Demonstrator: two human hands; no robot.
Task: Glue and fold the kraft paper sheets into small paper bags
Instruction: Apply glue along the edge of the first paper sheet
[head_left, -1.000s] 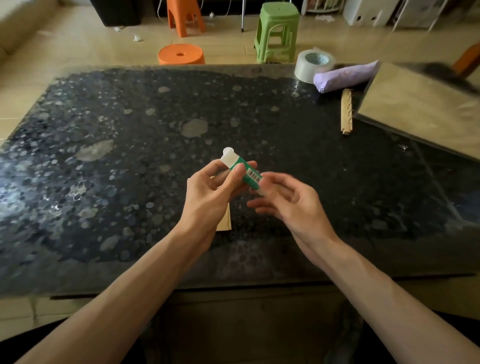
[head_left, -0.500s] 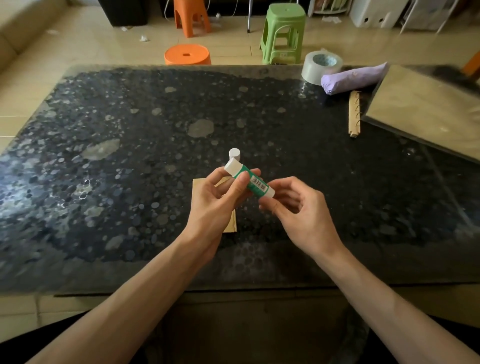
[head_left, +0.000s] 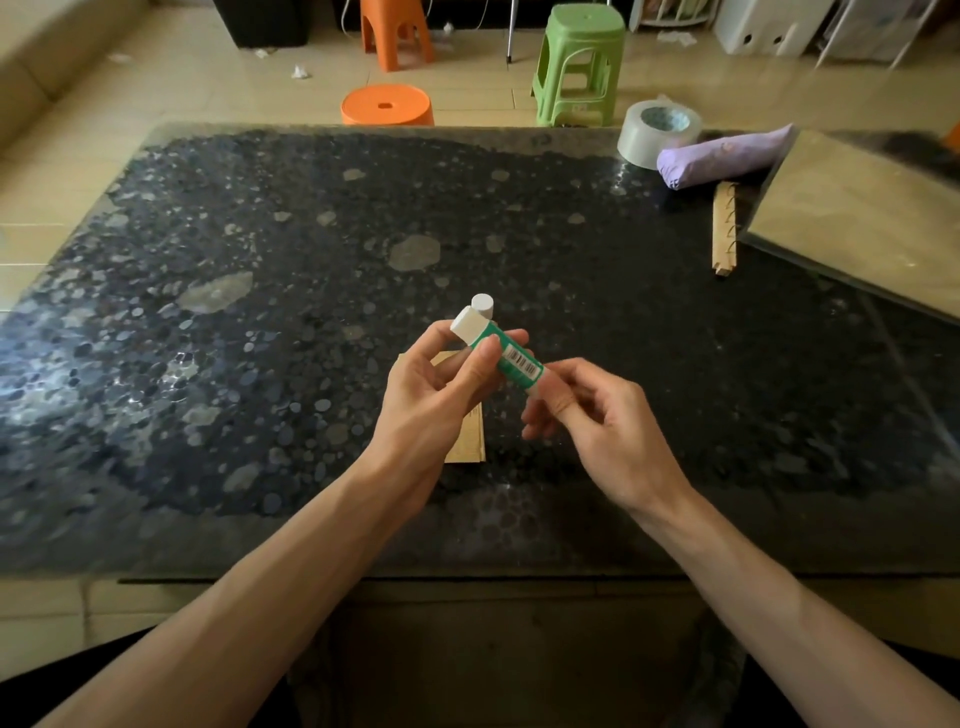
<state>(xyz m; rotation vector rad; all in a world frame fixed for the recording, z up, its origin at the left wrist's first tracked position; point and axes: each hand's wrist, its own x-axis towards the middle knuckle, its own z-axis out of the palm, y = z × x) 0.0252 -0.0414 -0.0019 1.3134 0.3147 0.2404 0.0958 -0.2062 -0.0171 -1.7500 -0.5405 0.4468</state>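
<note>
Dark speckled table (head_left: 260, 312) is seen, with kraft paper stack (head_left: 857, 223) at far right. Small folded kraft piece (head_left: 467, 441) lies flat, partly hidden under left hand (head_left: 436, 395), which grips glue stick (head_left: 511, 358). Its base is pinched by right hand (head_left: 597, 415). Cap (head_left: 482, 305) stands on the table just behind. Step judged: glue being wound out. Next, glue is to be spread along a flap edge. No containers noted on table.

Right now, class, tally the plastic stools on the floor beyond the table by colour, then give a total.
Orange: 2 (near orange stool, far orange stool)
Green: 1 (green stool)
Total: 3
The orange shape at the right edge is cut off, so uncounted.
</note>
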